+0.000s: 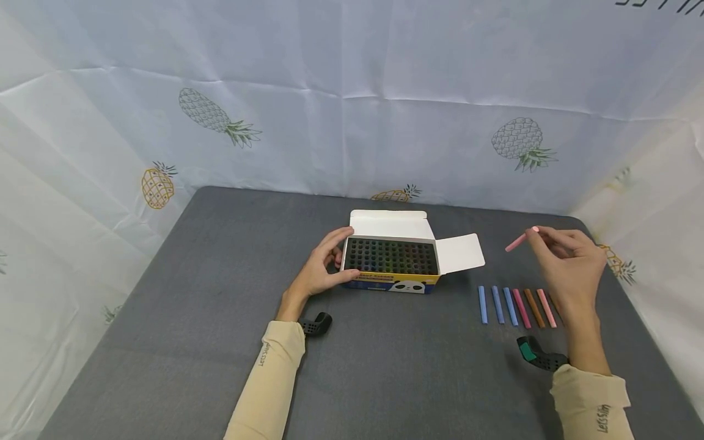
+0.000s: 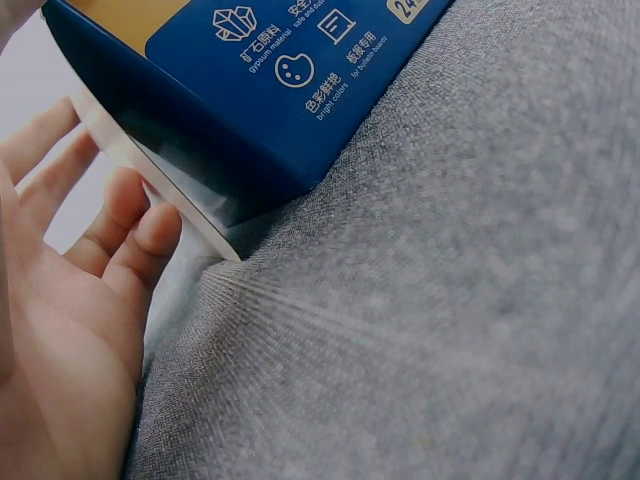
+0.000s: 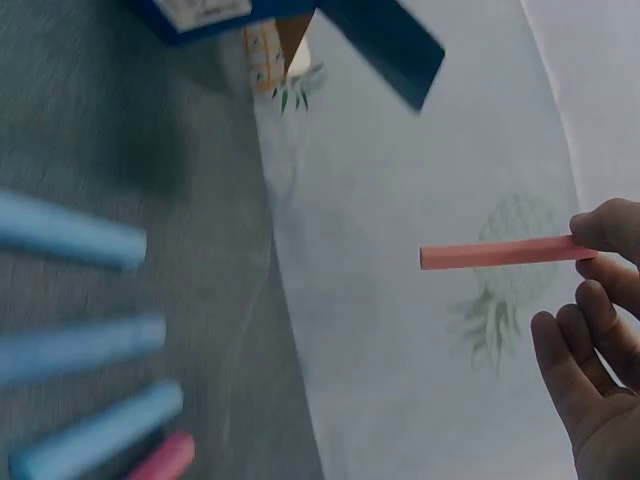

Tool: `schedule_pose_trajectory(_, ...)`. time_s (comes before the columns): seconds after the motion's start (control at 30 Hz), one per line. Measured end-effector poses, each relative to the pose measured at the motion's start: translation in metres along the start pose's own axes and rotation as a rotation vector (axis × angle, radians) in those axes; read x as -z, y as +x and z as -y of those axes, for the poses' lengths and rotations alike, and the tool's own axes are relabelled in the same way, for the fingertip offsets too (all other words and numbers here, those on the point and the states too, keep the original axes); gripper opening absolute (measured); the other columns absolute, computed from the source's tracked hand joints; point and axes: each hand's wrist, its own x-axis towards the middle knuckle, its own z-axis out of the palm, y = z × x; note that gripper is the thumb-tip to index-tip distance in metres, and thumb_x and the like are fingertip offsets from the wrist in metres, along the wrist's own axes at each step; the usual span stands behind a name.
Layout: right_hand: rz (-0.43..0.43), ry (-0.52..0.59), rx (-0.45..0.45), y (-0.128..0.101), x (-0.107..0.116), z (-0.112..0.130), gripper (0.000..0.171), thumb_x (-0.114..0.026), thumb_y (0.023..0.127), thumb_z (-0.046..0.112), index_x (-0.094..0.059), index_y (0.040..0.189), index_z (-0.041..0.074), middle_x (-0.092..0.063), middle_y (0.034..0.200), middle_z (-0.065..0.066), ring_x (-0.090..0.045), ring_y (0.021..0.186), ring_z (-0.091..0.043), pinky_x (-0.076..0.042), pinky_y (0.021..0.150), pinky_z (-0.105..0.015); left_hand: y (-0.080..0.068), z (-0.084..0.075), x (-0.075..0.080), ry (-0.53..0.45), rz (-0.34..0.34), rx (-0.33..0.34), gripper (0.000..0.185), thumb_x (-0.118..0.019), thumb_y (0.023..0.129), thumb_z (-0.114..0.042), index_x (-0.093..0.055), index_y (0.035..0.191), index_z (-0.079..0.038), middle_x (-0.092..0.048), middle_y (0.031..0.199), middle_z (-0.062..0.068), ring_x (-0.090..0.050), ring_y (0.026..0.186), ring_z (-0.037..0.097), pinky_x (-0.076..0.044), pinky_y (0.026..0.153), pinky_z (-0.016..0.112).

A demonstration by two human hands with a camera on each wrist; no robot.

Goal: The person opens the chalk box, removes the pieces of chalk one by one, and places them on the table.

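Head view: the left hand [image 1: 324, 263] cups the left end of the open chalk box [image 1: 392, 263], fingers curled over its top edge, thumb along the front. The box sits mid-surface [image 1: 220, 342], back lid flap up, right flap [image 1: 461, 252] folded out; inside is a dark grid of slots. The right hand [image 1: 569, 263] is raised off to the right, well apart from the box, pinching a pink chalk stick [image 1: 517, 242] by one end w/ fingertips — the stick points left and slightly down, clear of the surface. Below that hand lies a row of chalk sticks [image 1: 517, 307], side by side: three blue, then pink, brown, pink. Pineapple-print cloth [image 1: 352, 91] hangs behind and at the sides.

Left wrist view: the box's blue side [image 2: 270, 90] w/ white icons and print fills the top; fingers [image 2: 130, 230] are bent against its near corner, palm below. Grey fabric surface [image 2: 450, 330] under it.

Right wrist view: thumb and forefinger [image 3: 605, 232] pinch the pink stick [image 3: 495, 253] at its right end, other fingers loosely curled beneath. Blurred blue sticks [image 3: 80, 350] at left — one pink tip [image 3: 160, 460] at the bottom edge.
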Motion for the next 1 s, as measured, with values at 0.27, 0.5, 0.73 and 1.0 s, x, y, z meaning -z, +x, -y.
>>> schedule_pose_trajectory(0.27,-0.058,-0.042,-0.034,-0.003,0.029,-0.024,0.029,-0.078,0.089,0.011,-0.077,0.112,-0.006,-0.058,0.086,0.025,-0.057,0.08,0.008,-0.045,0.079,-0.001,0.0,0.0,-0.001,-0.008,-0.004,0.002,0.08,-0.08,0.09,-0.026,-0.041,0.157,-0.011,-0.034,0.163,0.012,-0.044,0.078,0.028,-0.042,0.072,0.03)
schedule_pose_trajectory(0.5,-0.097,-0.097,-0.044,-0.011,0.053,-0.045,0.029,-0.075,0.089,0.006,-0.073,0.109,-0.016,-0.053,0.08,0.023,-0.052,0.072,0.008,-0.043,0.073,0.0,0.001,-0.003,-0.002,0.026,-0.005,0.02,0.082,-0.075,0.084,0.004,-0.037,0.157,-0.001,-0.031,0.164,0.02,-0.043,0.078,0.042,-0.04,0.072,0.04)
schedule_pose_trajectory(0.73,-0.089,-0.288,-0.087,-0.02,0.077,-0.064,0.032,-0.068,0.093,0.011,-0.072,0.11,-0.017,-0.042,0.084,0.032,-0.043,0.073,0.019,-0.034,0.069,0.001,0.0,-0.032,0.0,0.006,0.004,0.009,0.078,-0.074,0.084,0.005,-0.038,0.153,0.009,-0.032,0.16,0.029,-0.042,0.079,0.047,-0.04,0.072,0.046)
schedule_pose_trajectory(1.0,-0.02,-0.49,-0.046,-0.023,0.095,-0.082,0.026,-0.069,0.088,0.003,-0.073,0.105,-0.017,-0.028,0.081,0.044,-0.028,0.069,0.034,-0.025,0.058,0.003,-0.001,-0.042,0.0,0.002,0.009,0.015,0.076,-0.073,0.085,0.007,-0.038,0.153,0.01,-0.032,0.16,0.029,-0.042,0.079,0.048,-0.04,0.073,0.047)
